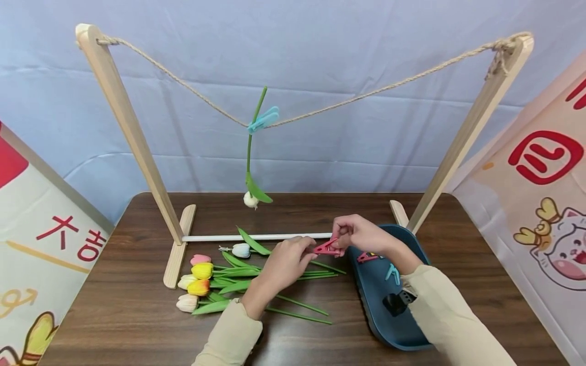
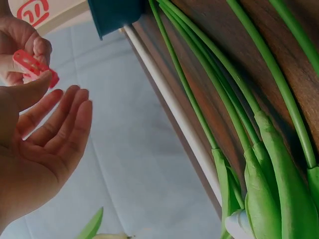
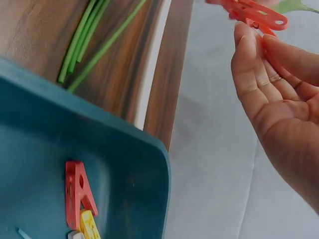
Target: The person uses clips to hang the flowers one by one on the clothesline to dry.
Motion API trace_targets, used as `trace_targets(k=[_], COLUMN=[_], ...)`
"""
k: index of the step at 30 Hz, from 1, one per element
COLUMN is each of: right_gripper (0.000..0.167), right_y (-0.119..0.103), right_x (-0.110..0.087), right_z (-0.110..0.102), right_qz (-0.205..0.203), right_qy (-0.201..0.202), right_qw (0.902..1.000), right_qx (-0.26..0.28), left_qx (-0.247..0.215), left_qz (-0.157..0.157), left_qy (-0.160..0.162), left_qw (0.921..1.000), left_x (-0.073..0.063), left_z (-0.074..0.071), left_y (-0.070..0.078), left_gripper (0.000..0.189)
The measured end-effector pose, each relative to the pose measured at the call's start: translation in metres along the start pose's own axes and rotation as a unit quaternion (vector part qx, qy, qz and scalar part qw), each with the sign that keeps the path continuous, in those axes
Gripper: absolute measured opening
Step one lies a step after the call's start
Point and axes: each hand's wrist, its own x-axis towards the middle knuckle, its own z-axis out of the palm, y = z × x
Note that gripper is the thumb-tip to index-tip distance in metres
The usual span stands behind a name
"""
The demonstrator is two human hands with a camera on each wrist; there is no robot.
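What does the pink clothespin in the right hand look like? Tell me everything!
The pink-red clothespin looks like plastic, with two splayed arms and holes in it. The right hand pinches one end above the table, the other pointing toward the left hand. Whether that hand touches it is unclear.

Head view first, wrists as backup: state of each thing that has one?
Pinkish-red plastic clothespin: pinched by right hand
Left hand: fingers loosely extended, near clothespin's tip
Beige twisted rope: sagging
White artificial tulip: hanging head-down
Light-blue plastic clothespin: clamping that tulip to rope
Multicoloured artificial tulips: lying flat
Dark-blue rounded tray: upright, clothespins inside
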Motion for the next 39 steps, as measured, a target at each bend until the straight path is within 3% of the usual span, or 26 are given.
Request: trace_targets(k=[5,12,16,21,27,30,35,39], right_gripper=[0.008,0.032,0.031,0.028,0.026,0.026,0.026,0.024], right_y=[0.0,0.0,0.002,0.004,0.01,0.015,0.021,0.023], right_x=[0.002,0.001,0.003,0.003,-0.004,-0.01,-0.018,-0.021], right_z=[0.005,0.008,0.012,0.014,0.012,0.007,0.0,-0.002], right_qz=[-0.009,-0.044,-0.072,-0.073,-0.049,-0.032,-0.008,-0.002], right_qy=[0.007,0.015,0.048,0.093,0.127,0.133,0.129,0.129], right_qw=[0.9997,0.9966,0.9894,0.981,0.9747,0.9739,0.9763,0.9769], right_qx=[-0.02,-0.068,-0.116,-0.154,-0.177,-0.181,-0.173,-0.17], left_qx=[0.015,0.046,0.057,0.048,0.041,0.084,0.16,0.206], left_qz=[0.013,-0.006,-0.012,-0.008,-0.039,-0.068,-0.117,-0.147], left_qy=[0.018,0.017,0.007,0.008,-0.041,-0.075,-0.129,-0.142], left_qw=[0.9996,0.9988,0.9983,0.9988,0.9976,0.9913,0.9716,0.957], left_x=[0.0,0.0,0.002,0.003,0.007,0.01,0.016,0.018], left_z=[-0.003,-0.012,-0.016,-0.017,-0.012,-0.002,0.017,0.027], left_y=[-0.001,-0.005,-0.005,-0.006,-0.019,-0.028,-0.037,-0.042], left_gripper=[0.004,0.005,0.005,0.004,0.007,0.009,0.015,0.013])
